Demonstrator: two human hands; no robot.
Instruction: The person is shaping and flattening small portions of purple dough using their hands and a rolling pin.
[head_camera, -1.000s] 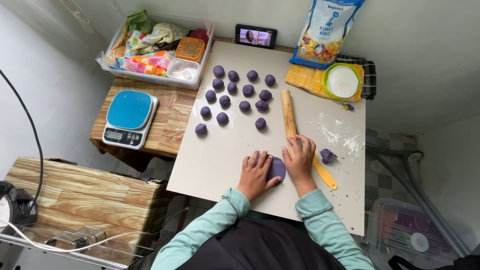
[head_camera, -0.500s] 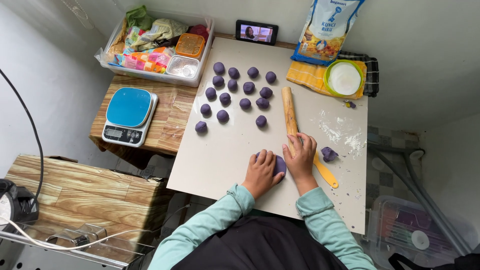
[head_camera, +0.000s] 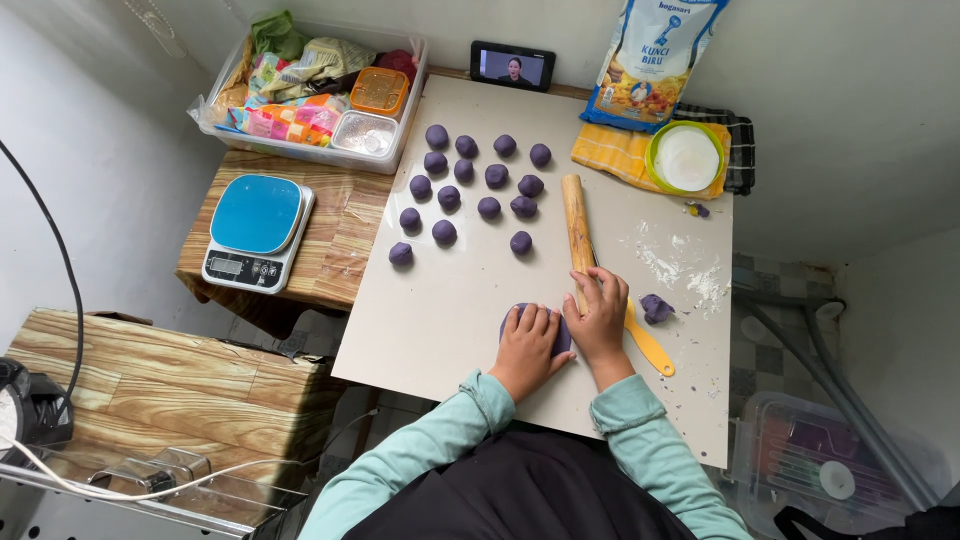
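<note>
From the head view, your left hand (head_camera: 527, 348) lies flat, fingers together, pressing on a purple dough piece (head_camera: 562, 338) on the pale board (head_camera: 450, 300) that tops the table; only the edges of the dough show around your fingers. Your right hand (head_camera: 600, 318) rests just beside it, fingers spread and loose, touching the dough's right edge and the near end of the wooden rolling pin (head_camera: 577, 232), gripping nothing. A yellow scraper (head_camera: 650, 350) pokes out from under your right hand, pointing toward the board's near right corner. Just right of it sits a small purple dough scrap (head_camera: 656, 307), with scattered flour (head_camera: 680, 268) beyond. Farther up the board, well apart from your hands, rows of purple dough balls (head_camera: 470, 185) lie to the left of the rolling pin. Off the board's left edge stands a blue kitchen scale (head_camera: 256, 230), and behind it a clear bin (head_camera: 305, 95) of colourful items. At the far right corner a green-rimmed bowl (head_camera: 686, 158) sits on a yellow cloth (head_camera: 620, 155), beside a flour bag (head_camera: 650, 55).
</note>
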